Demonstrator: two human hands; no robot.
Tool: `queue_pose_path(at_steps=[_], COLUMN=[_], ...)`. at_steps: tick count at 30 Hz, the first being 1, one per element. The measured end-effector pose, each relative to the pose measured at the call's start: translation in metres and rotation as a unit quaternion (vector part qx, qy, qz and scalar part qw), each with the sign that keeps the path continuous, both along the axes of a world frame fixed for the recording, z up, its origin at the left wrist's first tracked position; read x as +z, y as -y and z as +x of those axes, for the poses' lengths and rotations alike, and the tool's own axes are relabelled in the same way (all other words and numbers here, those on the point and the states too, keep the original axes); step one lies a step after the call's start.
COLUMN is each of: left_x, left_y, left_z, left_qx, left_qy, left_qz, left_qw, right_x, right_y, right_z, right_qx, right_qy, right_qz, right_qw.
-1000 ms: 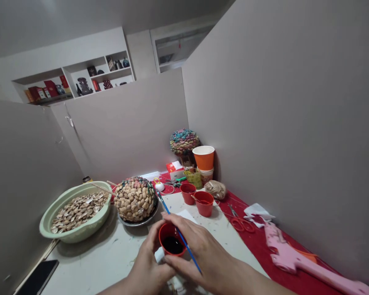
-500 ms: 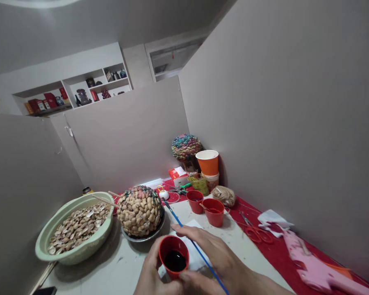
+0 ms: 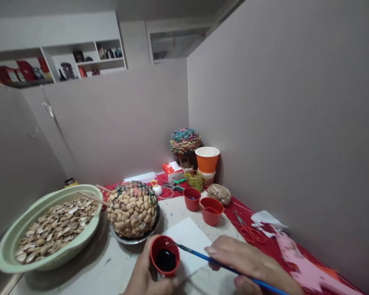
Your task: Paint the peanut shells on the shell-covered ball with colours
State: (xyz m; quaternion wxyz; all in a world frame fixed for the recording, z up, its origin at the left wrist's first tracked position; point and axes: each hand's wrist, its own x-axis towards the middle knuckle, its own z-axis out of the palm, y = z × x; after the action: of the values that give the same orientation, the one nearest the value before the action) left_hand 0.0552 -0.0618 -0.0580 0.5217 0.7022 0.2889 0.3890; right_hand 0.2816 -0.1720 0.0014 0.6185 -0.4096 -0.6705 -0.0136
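My left hand (image 3: 149, 272) is closed around a small red cup (image 3: 155, 253) with dark liquid inside. My right hand (image 3: 244, 264) pinches a blue paintbrush (image 3: 203, 257), whose dark tip points left at the cup's rim. Beneath them lies a sheet of white paper (image 3: 189, 231) on the table. Just beyond my left hand, a ball covered in peanut shells (image 3: 132, 215) rests in a metal bowl (image 3: 127, 241); patches near its top are painted green, blue and pink.
A green basin (image 3: 92, 229) of shells stands at left. Two more red cups (image 3: 192, 199) sit ahead, near an orange paper cup (image 3: 207, 163), a twine ball (image 3: 219, 194) and a colourful shell-covered tree (image 3: 185, 141). Red scissors (image 3: 252, 234) and a pink glue gun (image 3: 295, 262) lie at right.
The paintbrush has swung from pointing away to pointing left, its tip now at the cup. My right hand has moved off the cup to the right. The view has shifted slightly.
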Motion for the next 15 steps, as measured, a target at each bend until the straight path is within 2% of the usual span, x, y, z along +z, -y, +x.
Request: queue_pose_path(at_steps=[3,6,11,15], left_x=[0.009,0.017,0.019,0.01], left_y=[0.001,0.001,0.003,0.003], left_z=[-0.001,0.0,0.004,0.004], left_qx=[0.003,0.008,0.003,-0.021], left_qy=[-0.048,-0.076,-0.081,-0.053], left_qz=[-0.002,0.006,0.018,-0.019], left_qw=[0.999,0.997,0.997,0.998], right_x=[0.016,0.023,0.009,0.002], right_y=[0.009,0.004,-0.008,-0.012], right_z=[-0.002,-0.004,-0.007,-0.008], right_qx=[0.028,0.058,0.086,0.065], right_qy=[-0.069,-0.081,-0.076,0.005], right_qz=[0.024,0.008,-0.049,-0.089], right_qw=[0.997,0.995,0.992,0.994])
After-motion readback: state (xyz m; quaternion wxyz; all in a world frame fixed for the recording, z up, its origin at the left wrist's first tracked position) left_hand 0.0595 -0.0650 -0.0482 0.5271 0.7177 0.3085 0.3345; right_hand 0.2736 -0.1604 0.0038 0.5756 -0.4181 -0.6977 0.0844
